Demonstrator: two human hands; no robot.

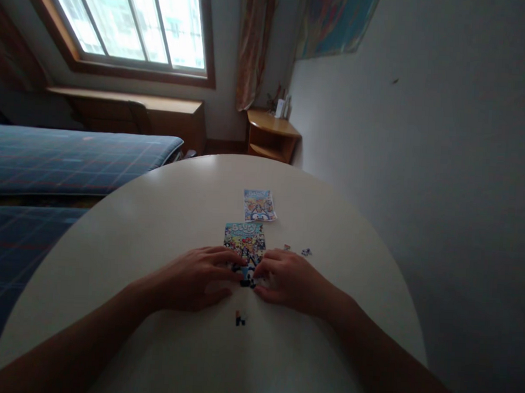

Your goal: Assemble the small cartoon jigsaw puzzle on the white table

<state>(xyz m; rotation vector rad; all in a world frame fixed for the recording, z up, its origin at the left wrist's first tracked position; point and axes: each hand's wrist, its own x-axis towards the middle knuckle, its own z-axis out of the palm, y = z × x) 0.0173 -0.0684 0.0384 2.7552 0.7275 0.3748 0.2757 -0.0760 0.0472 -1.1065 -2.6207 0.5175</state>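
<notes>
A partly assembled jigsaw puzzle (244,239) with a crowded cartoon picture lies flat on a round white table (170,356). My left hand (197,275) rests at its lower left, fingers stretched out and spread, the fingertips touching the puzzle. From the right, my right hand (287,280) reaches the lower right edge with fingers and thumb curled around a small dark puzzle piece (252,284). Fingers partly cover this corner, so the piece's fit against its neighbours is hidden. Closer to me lies a small loose puzzle piece (241,318), dark, orange and white.
Beyond the puzzle lies a printed picture sheet (259,206) with similar artwork. To the right are loose puzzle pieces (306,252) and a reddish piece (287,247). A blue plaid bed (70,163) adjoins the table's left; a white wall (422,169) stands at right.
</notes>
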